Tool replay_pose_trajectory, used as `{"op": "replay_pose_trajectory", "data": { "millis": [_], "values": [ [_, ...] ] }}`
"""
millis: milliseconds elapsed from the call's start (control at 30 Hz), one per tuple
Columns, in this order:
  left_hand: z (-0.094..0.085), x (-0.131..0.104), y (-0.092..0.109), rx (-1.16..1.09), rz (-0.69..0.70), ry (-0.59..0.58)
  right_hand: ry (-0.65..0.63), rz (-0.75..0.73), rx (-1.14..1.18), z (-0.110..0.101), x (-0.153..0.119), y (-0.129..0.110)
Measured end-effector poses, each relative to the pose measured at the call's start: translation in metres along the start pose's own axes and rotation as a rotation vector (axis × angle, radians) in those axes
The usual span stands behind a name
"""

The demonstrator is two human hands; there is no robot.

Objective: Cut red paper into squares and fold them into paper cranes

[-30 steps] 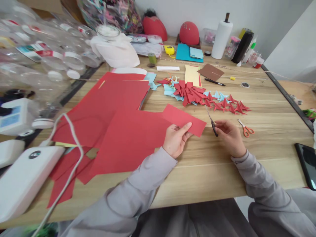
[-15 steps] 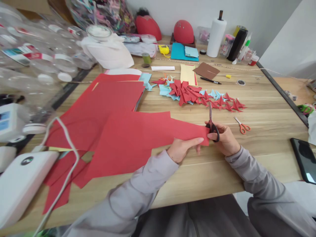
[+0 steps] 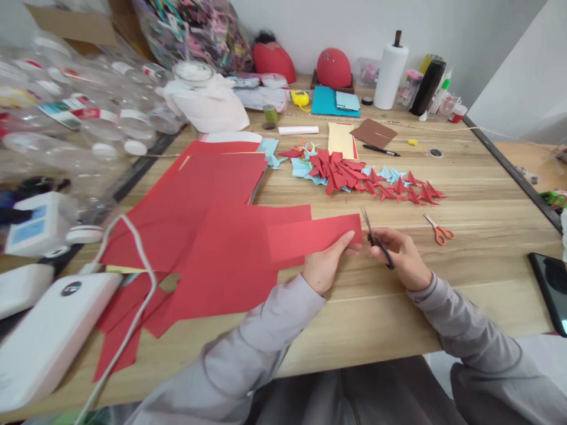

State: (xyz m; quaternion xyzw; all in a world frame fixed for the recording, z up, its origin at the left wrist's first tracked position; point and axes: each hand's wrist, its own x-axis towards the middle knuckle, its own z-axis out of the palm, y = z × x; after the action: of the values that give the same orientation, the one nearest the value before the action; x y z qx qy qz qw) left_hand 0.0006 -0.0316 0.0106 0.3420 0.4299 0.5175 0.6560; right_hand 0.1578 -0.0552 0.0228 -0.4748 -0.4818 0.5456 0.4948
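Note:
My left hand (image 3: 326,264) pinches the right end of a red paper strip (image 3: 310,236), thumb on top, fingers underneath. The strip's left part lies over a large red sheet (image 3: 225,260) with a stepped edge. Black-handled scissors (image 3: 380,249) are in my right hand (image 3: 401,254), just right of the strip, their blades slightly parted and pointing away from me, clear of the paper. Behind the hands lie folded red paper pieces (image 3: 334,170) and light blue ones. Small orange-handled scissors (image 3: 439,231) rest right of my right hand.
Plastic bottles (image 3: 97,124) crowd the left side. A white power bank (image 3: 57,330) with a cable (image 3: 146,260) lies front left. A phone (image 3: 549,289) is at the right edge. Along the back stand a white bottle (image 3: 391,77) and a black one (image 3: 427,88).
The strip in my left hand has shifted left and lifted over the large sheet. My right hand and the scissors have come away from the paper, the blades now angled left. The view has shifted slightly.

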Motion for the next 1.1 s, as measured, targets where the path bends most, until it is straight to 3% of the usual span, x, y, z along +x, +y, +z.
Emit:
{"op": "replay_pose_trajectory", "data": {
  "millis": [133, 433, 600, 1100],
  "values": [
    [0.004, 0.0, 0.005, -0.128, -0.086, 0.059, -0.081, 0.007, -0.082, 0.005, -0.003, 0.009],
    [0.006, 0.002, 0.009, -0.344, -0.179, 0.049, -0.046, -0.001, -0.07, 0.004, 0.002, 0.02],
    [0.006, 0.001, 0.005, -0.354, -0.165, 0.017, -0.033, 0.03, -0.046, 0.006, 0.003, 0.021],
    [0.008, 0.001, 0.008, -0.38, -0.233, 0.092, -0.045, 0.1, -0.053, 0.007, 0.002, 0.021]
  ]
}}
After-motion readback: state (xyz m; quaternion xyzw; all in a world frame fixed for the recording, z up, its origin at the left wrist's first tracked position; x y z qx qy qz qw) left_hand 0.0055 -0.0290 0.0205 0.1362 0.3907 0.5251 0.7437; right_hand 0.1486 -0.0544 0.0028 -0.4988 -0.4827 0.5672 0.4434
